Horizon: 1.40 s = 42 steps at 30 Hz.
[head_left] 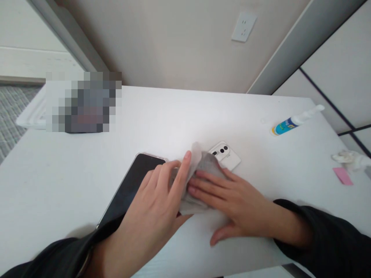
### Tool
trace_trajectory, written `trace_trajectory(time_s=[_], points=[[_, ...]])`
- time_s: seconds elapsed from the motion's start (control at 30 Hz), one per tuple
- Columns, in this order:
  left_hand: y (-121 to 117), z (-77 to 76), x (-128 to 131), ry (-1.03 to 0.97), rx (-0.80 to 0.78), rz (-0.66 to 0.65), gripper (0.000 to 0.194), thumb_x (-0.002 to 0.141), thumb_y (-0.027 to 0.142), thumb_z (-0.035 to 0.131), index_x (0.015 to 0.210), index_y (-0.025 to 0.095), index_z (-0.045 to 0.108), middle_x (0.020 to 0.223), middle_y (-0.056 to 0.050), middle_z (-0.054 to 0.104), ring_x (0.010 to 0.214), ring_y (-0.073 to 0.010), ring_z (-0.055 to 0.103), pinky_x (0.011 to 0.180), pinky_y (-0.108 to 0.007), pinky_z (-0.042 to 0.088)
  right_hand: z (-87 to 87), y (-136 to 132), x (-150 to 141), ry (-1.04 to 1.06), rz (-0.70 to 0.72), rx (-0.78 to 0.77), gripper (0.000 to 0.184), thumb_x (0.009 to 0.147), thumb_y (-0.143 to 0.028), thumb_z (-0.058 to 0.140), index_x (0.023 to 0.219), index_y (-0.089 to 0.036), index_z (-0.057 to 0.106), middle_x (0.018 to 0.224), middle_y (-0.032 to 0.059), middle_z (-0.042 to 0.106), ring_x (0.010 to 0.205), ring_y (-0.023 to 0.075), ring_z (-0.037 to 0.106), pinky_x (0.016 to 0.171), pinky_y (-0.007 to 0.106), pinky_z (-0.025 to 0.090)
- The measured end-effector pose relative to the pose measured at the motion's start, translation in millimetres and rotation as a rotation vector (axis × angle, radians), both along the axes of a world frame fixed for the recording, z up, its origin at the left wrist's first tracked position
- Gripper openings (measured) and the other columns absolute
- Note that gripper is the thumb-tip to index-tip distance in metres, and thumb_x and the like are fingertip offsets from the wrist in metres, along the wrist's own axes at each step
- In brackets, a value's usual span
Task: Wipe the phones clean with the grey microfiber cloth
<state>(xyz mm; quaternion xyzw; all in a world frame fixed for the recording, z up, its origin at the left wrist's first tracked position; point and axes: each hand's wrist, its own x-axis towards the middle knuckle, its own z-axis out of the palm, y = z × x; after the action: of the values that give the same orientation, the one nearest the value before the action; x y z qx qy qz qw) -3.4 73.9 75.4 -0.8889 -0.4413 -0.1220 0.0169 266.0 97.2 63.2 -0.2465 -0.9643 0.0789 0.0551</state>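
Observation:
A thin grey cloth [207, 164] is bunched between my two hands above the white table. My left hand [158, 197] is closed around the cloth's left side, its index finger stretched along the top and its thumb tucked below. Flat against the cloth from the right lies my right hand [232, 197], fingers straight and thumb spread away. Whatever the cloth covers is hidden. Behind it, partly covered, is a white phone back [232, 158] with dark camera lenses. A phone with a black screen [130, 181] lies left of my hands, its lower end behind my left wrist and sleeve.
A white spray bottle [285, 126] with a blue label lies at the right. Near the right edge are a pink piece [342, 176] and a crumpled whitish wrapper [349, 159]. A blurred-out dark object [89, 104] and a white tray [31, 116] occupy the far left. The wall has a socket [244, 27].

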Motion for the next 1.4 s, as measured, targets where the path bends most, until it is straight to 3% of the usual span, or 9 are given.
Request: trace_trajectory(time_s=[0.13, 0.3, 0.47, 0.63, 0.8, 0.97, 1.13, 1.3, 1.4], points=[[0, -1.5, 2, -0.004, -0.006, 0.032, 0.088, 0.106, 0.06, 0.043, 0.167, 0.003, 0.017, 0.147, -0.029, 0.047, 0.122, -0.0383, 0.055, 0.097, -0.051, 0.057, -1.3, 7, 8, 0.019, -0.289, 0.059, 0.096, 0.108, -0.077, 0.037, 0.17, -0.004, 0.02, 0.175, 0.0189, 0.023, 0.165, 0.0358, 0.013, 0.133, 0.064, 0.001], [1, -3.6, 3, 0.011, -0.003, 0.017, 0.088, 0.107, 0.065, 0.032, 0.169, 0.006, 0.011, 0.148, -0.028, 0.05, 0.125, -0.0391, 0.057, 0.095, -0.051, 0.059, -0.5, 0, 2, 0.023, 0.019, -0.035, 0.105, 0.101, -0.089, 0.033, 0.17, -0.01, 0.024, 0.175, 0.0098, 0.026, 0.165, 0.0259, 0.018, 0.137, 0.048, 0.004], [1, -2.9, 2, 0.005, -0.02, 0.023, 0.09, 0.106, 0.064, 0.043, 0.169, 0.007, 0.015, 0.151, -0.027, 0.05, 0.124, -0.0404, 0.059, 0.097, -0.052, 0.059, -1.2, 11, 11, 0.061, -0.265, 0.003, 0.088, 0.11, -0.07, 0.043, 0.173, -0.016, 0.012, 0.174, 0.0176, 0.025, 0.163, 0.0382, 0.019, 0.13, 0.071, 0.009], [1, -2.1, 1, -0.022, -0.042, 0.013, 0.086, 0.108, 0.064, 0.033, 0.17, 0.008, 0.012, 0.152, -0.027, 0.049, 0.132, -0.04, 0.056, 0.099, -0.052, 0.059, 1.4, 1, 1, 0.032, 0.026, -0.058, 0.099, 0.103, -0.085, 0.034, 0.17, -0.012, 0.026, 0.174, 0.0082, 0.028, 0.165, 0.0232, 0.018, 0.137, 0.047, 0.006], [2, -2.7, 2, -0.042, -0.046, 0.015, 0.087, 0.105, 0.061, 0.047, 0.168, 0.008, 0.019, 0.153, -0.027, 0.047, 0.126, -0.0407, 0.059, 0.099, -0.054, 0.06, 1.2, 8, 9, 0.048, -0.266, 0.017, 0.093, 0.108, -0.077, 0.036, 0.169, -0.008, 0.026, 0.175, 0.0159, 0.025, 0.164, 0.0332, 0.02, 0.134, 0.06, 0.0], [3, -2.7, 2, -0.066, -0.072, 0.018, 0.087, 0.106, 0.067, 0.037, 0.169, 0.01, 0.017, 0.151, -0.027, 0.048, 0.129, -0.0399, 0.059, 0.099, -0.054, 0.061, 2.0, 5, 6, 0.017, 0.035, -0.05, 0.102, 0.102, -0.088, 0.023, 0.17, -0.012, 0.026, 0.176, 0.0056, 0.024, 0.165, 0.0243, 0.014, 0.134, 0.046, -0.011], [2, -3.2, 2, -0.057, -0.035, 0.01, 0.085, 0.106, 0.063, 0.043, 0.166, 0.006, 0.023, 0.152, -0.028, 0.048, 0.126, -0.0405, 0.059, 0.098, -0.056, 0.061, 1.6, 13, 13, 0.044, -0.243, 0.039, 0.09, 0.109, -0.078, 0.034, 0.17, -0.011, 0.026, 0.173, 0.0142, 0.028, 0.164, 0.0331, 0.019, 0.133, 0.061, -0.003], [3, -4.6, 2, -0.066, -0.055, 0.009, 0.089, 0.105, 0.068, 0.038, 0.168, 0.008, 0.019, 0.153, -0.027, 0.048, 0.13, -0.0397, 0.057, 0.1, -0.055, 0.061, 2.3, 8, 6, 0.0, 0.056, -0.029, 0.1, 0.104, -0.086, 0.023, 0.169, -0.011, 0.026, 0.175, 0.0058, 0.026, 0.165, 0.0241, 0.015, 0.135, 0.049, -0.011], [3, -4.4, 3, -0.054, -0.024, 0.007, 0.088, 0.105, 0.066, 0.04, 0.166, 0.005, 0.023, 0.15, -0.028, 0.049, 0.126, -0.0402, 0.059, 0.097, -0.055, 0.061, 1.2, 14, 12, 0.003, -0.12, 0.032, 0.09, 0.11, -0.078, 0.023, 0.169, -0.01, 0.025, 0.174, 0.0098, 0.027, 0.163, 0.0263, 0.024, 0.135, 0.053, -0.003]])
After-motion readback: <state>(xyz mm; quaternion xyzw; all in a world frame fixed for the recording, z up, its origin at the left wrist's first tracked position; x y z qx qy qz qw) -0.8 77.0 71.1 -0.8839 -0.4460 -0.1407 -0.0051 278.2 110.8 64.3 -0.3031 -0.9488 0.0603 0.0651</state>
